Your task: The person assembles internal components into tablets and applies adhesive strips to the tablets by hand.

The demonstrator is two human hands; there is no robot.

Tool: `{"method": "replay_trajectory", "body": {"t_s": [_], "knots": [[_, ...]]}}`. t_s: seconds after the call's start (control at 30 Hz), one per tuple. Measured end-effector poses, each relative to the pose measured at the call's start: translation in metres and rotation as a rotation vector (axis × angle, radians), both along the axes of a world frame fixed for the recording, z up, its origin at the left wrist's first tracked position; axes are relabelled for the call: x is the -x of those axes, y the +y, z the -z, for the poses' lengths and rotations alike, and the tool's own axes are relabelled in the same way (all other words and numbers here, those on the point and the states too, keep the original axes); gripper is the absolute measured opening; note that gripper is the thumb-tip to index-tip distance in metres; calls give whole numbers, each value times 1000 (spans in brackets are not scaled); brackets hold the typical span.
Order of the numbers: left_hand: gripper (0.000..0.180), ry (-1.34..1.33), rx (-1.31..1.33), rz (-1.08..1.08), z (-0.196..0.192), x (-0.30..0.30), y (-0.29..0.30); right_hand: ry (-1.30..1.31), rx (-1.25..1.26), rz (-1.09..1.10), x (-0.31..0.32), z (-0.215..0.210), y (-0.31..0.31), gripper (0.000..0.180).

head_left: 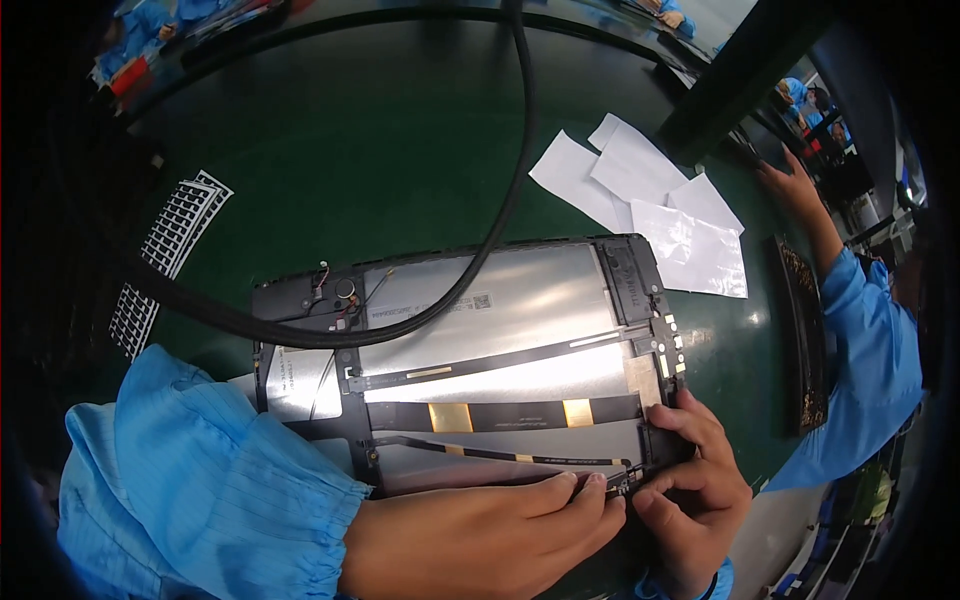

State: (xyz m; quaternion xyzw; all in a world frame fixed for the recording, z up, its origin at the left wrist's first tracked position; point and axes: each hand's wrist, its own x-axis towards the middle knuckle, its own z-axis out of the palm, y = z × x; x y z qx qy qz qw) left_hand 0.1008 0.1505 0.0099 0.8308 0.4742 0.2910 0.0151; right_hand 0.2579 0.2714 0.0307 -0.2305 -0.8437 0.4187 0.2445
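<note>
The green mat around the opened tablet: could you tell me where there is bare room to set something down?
Bare green mat lies beyond the tablet, between the white grid sheets and paper slips. The near right corner, under both hands, is crowded.

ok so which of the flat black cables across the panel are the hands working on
The thin lowest cable, not the wide one with two gold patches above it. Both hands, left and right, pinch its right end at the frame's lower right corner.

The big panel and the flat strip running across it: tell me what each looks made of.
Panel: probably metal or foil-faced, silvery and satin, with soft broad glare. Flat strip: likely flexible plastic ribbon cable, matte black with gold patches. Both hands, left hand and right hand, pinch its lower corner.
</note>
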Motion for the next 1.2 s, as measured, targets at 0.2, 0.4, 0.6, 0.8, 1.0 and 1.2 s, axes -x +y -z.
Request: {"method": "replay_trajectory", "body": {"t_s": [0.2,0.4,0.6,0.8,1.0,1.2], "knots": [[36,28,0,-17,1,-1,-2,20,0,10,-2,4,-1,7],[37,37,12,14,2,-2,1,192,105,192,-7,17,-5,12],[39,34,-6,-36,6,-3,-2,-7,-121,16,-3,4,-1,12],[39,-38,-27,-88,-3,-3,3,-65,-333,-40,-7,-1,1,22],[33,258,-70,63,-3,9,2,-18,-279,39,0,8,-3,14],[30,87,160,146,-22,23,-11,181,-27,152,-10,18,-8,19]]}}
